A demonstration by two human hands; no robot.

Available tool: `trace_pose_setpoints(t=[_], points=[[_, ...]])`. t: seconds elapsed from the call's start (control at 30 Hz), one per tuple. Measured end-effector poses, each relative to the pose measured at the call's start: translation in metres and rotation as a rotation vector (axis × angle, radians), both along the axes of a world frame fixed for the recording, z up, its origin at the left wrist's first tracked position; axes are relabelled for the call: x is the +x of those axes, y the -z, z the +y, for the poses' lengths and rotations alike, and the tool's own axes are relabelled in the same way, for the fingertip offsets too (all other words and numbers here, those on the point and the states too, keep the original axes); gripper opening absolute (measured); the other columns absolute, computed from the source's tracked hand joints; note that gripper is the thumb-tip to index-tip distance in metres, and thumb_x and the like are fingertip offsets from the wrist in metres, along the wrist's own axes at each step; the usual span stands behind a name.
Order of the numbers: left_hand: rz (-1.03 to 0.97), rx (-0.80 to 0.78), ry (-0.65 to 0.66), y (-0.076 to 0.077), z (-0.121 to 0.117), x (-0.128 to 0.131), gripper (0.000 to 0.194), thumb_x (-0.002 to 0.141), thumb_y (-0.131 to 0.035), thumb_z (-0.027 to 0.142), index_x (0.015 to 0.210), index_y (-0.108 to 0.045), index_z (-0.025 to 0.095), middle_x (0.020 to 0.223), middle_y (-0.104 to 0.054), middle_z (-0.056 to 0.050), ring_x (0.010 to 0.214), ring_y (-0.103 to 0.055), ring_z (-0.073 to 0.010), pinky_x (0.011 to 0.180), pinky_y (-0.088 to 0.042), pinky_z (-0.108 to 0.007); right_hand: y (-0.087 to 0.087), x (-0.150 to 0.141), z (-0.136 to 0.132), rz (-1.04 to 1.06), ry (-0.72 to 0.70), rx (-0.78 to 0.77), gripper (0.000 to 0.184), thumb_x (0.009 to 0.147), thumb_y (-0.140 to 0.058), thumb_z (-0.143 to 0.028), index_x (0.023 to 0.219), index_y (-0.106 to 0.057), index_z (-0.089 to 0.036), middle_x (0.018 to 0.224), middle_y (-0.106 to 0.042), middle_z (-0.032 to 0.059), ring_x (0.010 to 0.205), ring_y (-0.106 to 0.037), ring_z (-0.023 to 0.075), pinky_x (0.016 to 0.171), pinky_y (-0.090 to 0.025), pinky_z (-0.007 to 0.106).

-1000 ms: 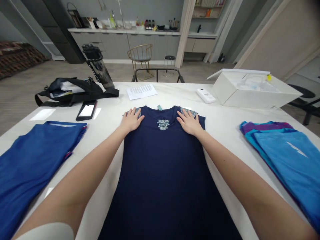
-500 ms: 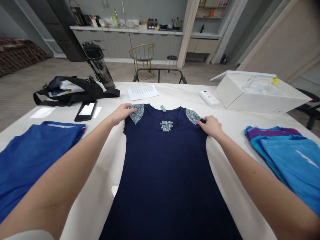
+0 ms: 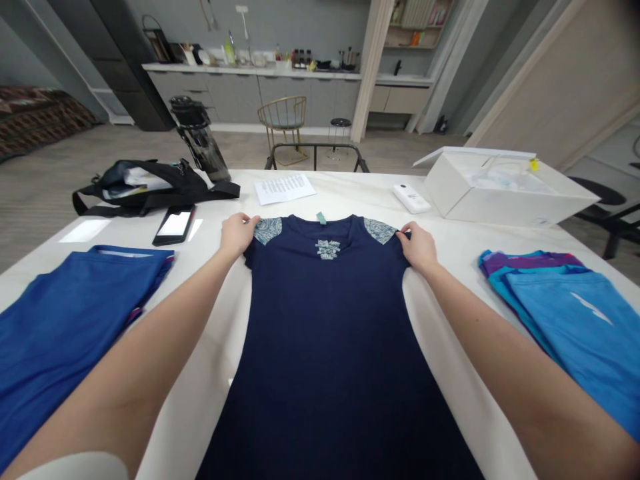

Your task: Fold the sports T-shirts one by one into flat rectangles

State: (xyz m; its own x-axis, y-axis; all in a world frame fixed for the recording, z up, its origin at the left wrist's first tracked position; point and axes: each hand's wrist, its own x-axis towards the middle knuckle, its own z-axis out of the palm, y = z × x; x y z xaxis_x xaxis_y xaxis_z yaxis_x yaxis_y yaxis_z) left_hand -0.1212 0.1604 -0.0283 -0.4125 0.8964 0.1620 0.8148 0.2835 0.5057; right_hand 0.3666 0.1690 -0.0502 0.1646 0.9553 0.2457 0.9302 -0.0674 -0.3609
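Note:
A navy blue shirt (image 3: 325, 333) with patterned light-blue shoulder patches lies flat on the white table (image 3: 360, 193), its neck pointing away from me. My left hand (image 3: 238, 233) is closed in a pinch on the shirt's left shoulder edge. At the opposite shoulder my right hand (image 3: 419, 245) pinches the sleeve edge the same way. Both arms stretch forward along the shirt's sides.
A folded blue garment (image 3: 65, 320) lies at the left, a stack of turquoise and purple garments (image 3: 565, 307) at the right. Further back are a black bag (image 3: 145, 187), a phone (image 3: 174, 225), a dark bottle (image 3: 200, 140), a printed sheet (image 3: 284, 188), a white remote (image 3: 410, 198) and an open white box (image 3: 505, 190).
My hands went from lying flat near the collar to the outer shoulder edges, where they now pinch the cloth. The shirt has shifted slightly.

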Motion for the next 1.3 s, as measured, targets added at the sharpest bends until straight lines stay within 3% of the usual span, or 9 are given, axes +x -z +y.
trace_pose_setpoints(t=[0.2,0.3,0.43,0.53,0.67,0.83,0.97,1.1,1.3], points=[[0.076,-0.04,-0.058,-0.01,-0.012,0.004,0.04,0.095,-0.048,0.049,0.113,-0.064,0.017,0.112,-0.068,-0.02,0.113,-0.061,-0.0389,0.098,-0.046,-0.054,-0.008,0.003,0.001,0.063,0.009,-0.095,0.035,0.091,-0.062,-0.037,0.121,-0.068,-0.02,0.111,-0.074,0.0143,0.102,-0.068,0.0291,0.089,-0.049,0.039],[0.255,0.065,0.139,-0.016,-0.012,0.03,0.038,0.096,-0.049,0.041,0.124,-0.06,0.018,0.128,-0.06,-0.02,0.122,-0.055,-0.0393,0.103,-0.041,-0.057,-0.019,0.003,0.002,0.028,0.084,-0.175,0.041,0.09,-0.062,-0.048,0.116,-0.073,-0.019,0.112,-0.074,0.0159,0.106,-0.068,0.031,0.091,-0.05,0.04],[0.264,0.086,0.624,-0.02,0.011,0.091,0.03,0.097,-0.05,0.036,0.12,-0.064,0.022,0.12,-0.064,-0.012,0.117,-0.06,-0.0297,0.101,-0.046,-0.044,-0.032,0.008,0.003,0.004,0.147,-0.335,0.038,0.085,-0.069,-0.054,0.101,-0.077,-0.02,0.107,-0.075,0.015,0.104,-0.069,0.0317,0.088,-0.052,0.04],[0.213,0.012,0.818,-0.019,0.043,0.148,0.034,0.095,-0.055,0.033,0.126,-0.063,0.021,0.114,-0.067,-0.009,0.108,-0.064,-0.0251,0.098,-0.049,-0.037,-0.035,0.017,0.002,0.042,0.171,-0.347,0.037,0.081,-0.073,-0.053,0.098,-0.076,-0.02,0.105,-0.076,0.0145,0.102,-0.07,0.0313,0.085,-0.053,0.039],[0.241,-0.086,0.988,-0.018,0.08,0.223,0.047,0.093,-0.054,0.028,0.139,-0.059,0.021,0.12,-0.069,-0.01,0.11,-0.065,-0.0244,0.1,-0.047,-0.034,-0.032,0.027,-0.001,0.158,0.138,-0.333,0.039,0.078,-0.076,-0.055,0.096,-0.076,-0.02,0.101,-0.076,0.0121,0.098,-0.07,0.0277,0.081,-0.052,0.034],[0.313,-0.27,0.984,-0.02,0.099,0.284,0.057,0.08,-0.062,0.03,0.137,-0.063,0.027,0.131,-0.068,-0.011,0.113,-0.066,-0.0299,0.095,-0.05,-0.037,-0.028,0.021,-0.003,0.143,0.094,-0.363,0.027,0.076,-0.077,-0.046,0.083,-0.074,-0.021,0.089,-0.075,0.0091,0.088,-0.069,0.0251,0.071,-0.047,0.031],[0.328,-0.271,0.961,-0.016,0.096,0.297,0.045,0.077,-0.066,0.029,0.122,-0.069,0.027,0.122,-0.07,-0.011,0.106,-0.068,-0.0287,0.091,-0.051,-0.036,-0.031,0.014,-0.008,0.312,0.035,-0.276,0.012,0.075,-0.07,-0.028,0.068,-0.064,-0.02,0.067,-0.066,0.0021,0.068,-0.06,0.0169,0.06,-0.04,0.026],[0.139,-0.124,0.902,-0.018,0.084,0.288,0.032,0.077,-0.067,0.021,0.109,-0.067,0.024,0.105,-0.071,-0.009,0.097,-0.067,-0.0264,0.089,-0.05,-0.037,-0.058,0.001,-0.019,0.717,-0.122,-0.182,0.02,0.071,-0.069,-0.023,0.067,-0.049,-0.022,0.051,-0.048,-0.0072,0.048,-0.043,0.0098,0.047,-0.028,0.022],[-0.83,0.035,0.824,-0.05,0.061,0.238,0.012,0.077,-0.063,0.018,0.087,-0.059,0.021,0.068,-0.062,0.002,0.066,-0.06,-0.0157,0.069,-0.049,-0.028,-0.131,-0.081,-0.039,1.038,-0.557,-0.228,0.037,0.074,-0.078,-0.036,0.079,-0.044,-0.025,0.048,-0.045,-0.0112,0.041,-0.043,0.0091,0.04,-0.029,0.019]])
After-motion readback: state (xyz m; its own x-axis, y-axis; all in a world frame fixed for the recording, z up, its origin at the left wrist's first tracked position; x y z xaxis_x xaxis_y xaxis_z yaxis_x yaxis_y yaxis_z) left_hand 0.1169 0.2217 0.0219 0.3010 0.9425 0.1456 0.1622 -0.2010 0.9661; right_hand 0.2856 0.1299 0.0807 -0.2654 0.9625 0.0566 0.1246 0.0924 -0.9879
